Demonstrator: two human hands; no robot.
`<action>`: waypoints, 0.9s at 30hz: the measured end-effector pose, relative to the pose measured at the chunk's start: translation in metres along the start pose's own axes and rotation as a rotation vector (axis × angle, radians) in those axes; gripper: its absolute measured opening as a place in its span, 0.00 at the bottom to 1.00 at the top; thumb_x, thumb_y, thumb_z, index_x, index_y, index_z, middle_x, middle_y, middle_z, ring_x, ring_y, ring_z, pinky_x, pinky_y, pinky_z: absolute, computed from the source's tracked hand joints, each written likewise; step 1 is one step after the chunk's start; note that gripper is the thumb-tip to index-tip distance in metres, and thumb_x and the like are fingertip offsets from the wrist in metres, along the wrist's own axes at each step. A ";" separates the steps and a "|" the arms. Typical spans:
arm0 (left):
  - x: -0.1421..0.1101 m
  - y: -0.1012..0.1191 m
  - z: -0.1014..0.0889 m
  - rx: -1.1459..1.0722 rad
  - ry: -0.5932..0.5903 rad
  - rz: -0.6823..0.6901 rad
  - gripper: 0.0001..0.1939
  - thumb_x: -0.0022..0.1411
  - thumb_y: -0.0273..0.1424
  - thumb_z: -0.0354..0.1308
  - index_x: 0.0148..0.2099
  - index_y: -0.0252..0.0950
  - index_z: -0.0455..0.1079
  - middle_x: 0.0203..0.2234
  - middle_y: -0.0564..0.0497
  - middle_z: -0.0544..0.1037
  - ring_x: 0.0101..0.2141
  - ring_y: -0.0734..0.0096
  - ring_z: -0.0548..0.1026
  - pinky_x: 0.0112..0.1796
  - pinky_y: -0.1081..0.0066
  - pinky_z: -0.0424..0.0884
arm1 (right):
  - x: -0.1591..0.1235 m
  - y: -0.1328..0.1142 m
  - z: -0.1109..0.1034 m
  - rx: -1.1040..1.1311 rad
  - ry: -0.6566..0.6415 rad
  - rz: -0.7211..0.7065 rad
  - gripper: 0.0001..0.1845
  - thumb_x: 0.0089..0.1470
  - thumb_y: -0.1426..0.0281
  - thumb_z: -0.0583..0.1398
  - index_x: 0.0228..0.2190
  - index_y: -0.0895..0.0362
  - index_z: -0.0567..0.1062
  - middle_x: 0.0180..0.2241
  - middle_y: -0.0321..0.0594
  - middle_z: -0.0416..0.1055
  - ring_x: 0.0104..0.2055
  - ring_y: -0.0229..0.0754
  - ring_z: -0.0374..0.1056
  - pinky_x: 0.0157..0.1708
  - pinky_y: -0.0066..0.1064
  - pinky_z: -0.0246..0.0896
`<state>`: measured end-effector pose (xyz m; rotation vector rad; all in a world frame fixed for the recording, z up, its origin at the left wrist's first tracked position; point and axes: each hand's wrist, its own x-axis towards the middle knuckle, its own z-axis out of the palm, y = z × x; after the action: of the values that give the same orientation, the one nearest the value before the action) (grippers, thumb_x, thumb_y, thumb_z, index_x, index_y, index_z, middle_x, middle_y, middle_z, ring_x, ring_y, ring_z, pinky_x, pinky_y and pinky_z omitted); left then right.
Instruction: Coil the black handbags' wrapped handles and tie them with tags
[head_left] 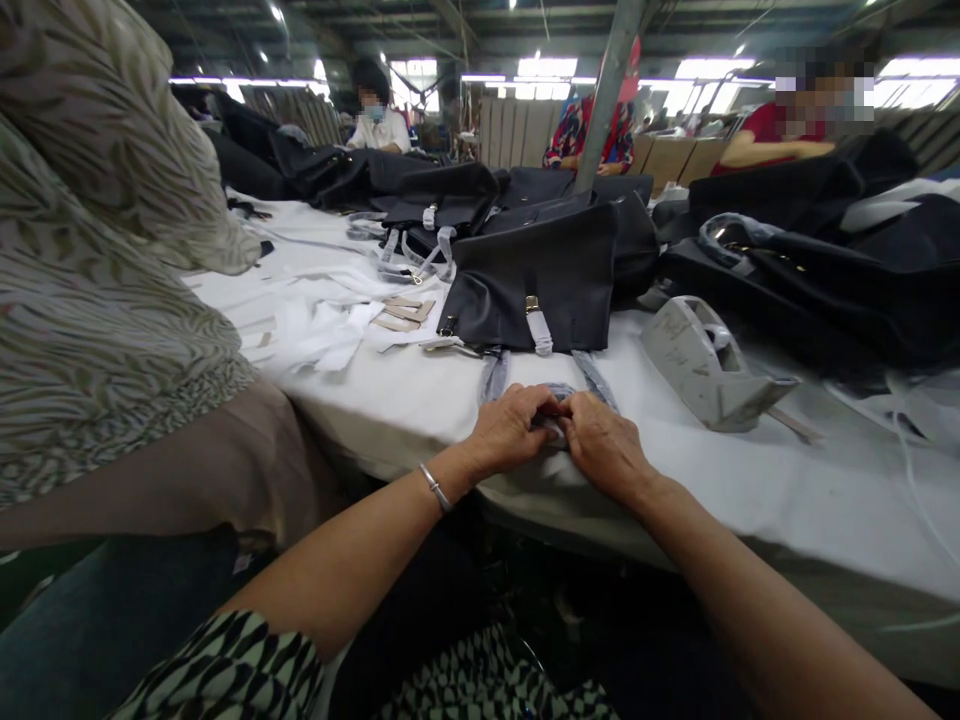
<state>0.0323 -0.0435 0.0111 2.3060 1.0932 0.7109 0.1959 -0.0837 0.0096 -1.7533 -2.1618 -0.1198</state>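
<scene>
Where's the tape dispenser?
Head view, right of centre: the grey tape dispenser sits on the white table cover, right of the nearest black bag and the right hand.

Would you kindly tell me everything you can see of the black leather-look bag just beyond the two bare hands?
The smooth, black, leather-look bag rests on the white-covered table, its handle side toward the person. A gold-coloured metal clasp sits above a pale-wrapped tab. The looped, clear-wrapped handle extends nearer, held by the fingers of the left hand and right hand. Its far side is hidden.
</scene>
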 end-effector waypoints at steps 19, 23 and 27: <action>0.004 -0.002 0.010 -0.061 0.090 -0.066 0.04 0.52 0.33 0.65 0.30 0.39 0.74 0.27 0.56 0.75 0.35 0.68 0.71 0.34 0.72 0.65 | -0.006 0.011 -0.003 0.317 0.022 -0.039 0.11 0.53 0.74 0.56 0.40 0.56 0.69 0.36 0.41 0.71 0.39 0.44 0.67 0.39 0.35 0.61; 0.003 -0.005 0.012 -0.029 0.120 0.022 0.02 0.52 0.29 0.64 0.30 0.39 0.74 0.28 0.57 0.77 0.37 0.69 0.71 0.36 0.72 0.64 | -0.010 0.014 0.000 0.427 0.089 -0.051 0.09 0.54 0.72 0.56 0.37 0.54 0.73 0.36 0.41 0.70 0.41 0.45 0.67 0.42 0.37 0.62; 0.002 -0.004 0.009 -0.029 0.108 0.000 0.02 0.53 0.28 0.63 0.32 0.41 0.75 0.30 0.57 0.78 0.38 0.68 0.71 0.37 0.71 0.64 | -0.008 0.012 0.003 0.537 0.098 0.068 0.05 0.50 0.71 0.58 0.31 0.54 0.75 0.33 0.39 0.69 0.37 0.43 0.67 0.40 0.36 0.62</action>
<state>0.0371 -0.0410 0.0020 2.2657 1.1235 0.8546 0.2078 -0.0877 0.0026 -1.4672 -1.8370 0.3529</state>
